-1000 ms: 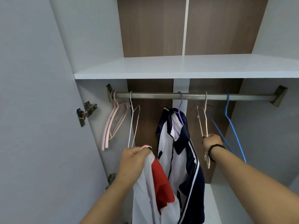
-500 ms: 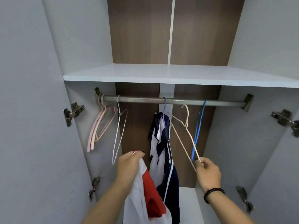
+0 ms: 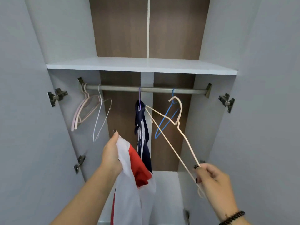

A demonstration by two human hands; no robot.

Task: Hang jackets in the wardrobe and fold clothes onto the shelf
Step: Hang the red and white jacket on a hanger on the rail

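Right hand: your right hand (image 3: 212, 179) pinches the cream hanger (image 3: 177, 135) by its lower corner; a moment ago it hung on the rail, now its hook is clear below it.
Left hand: your left hand (image 3: 112, 153) grips the white and red jacket (image 3: 133, 172) at the near centre.
Meaning: hanger freed; jacket likely goes on next.
Rail: the rail (image 3: 146, 90) carries the navy jacket (image 3: 142, 127), pink, white and blue hangers.
Shelf: the white shelf (image 3: 141, 65), farthest, shows no folded clothes.
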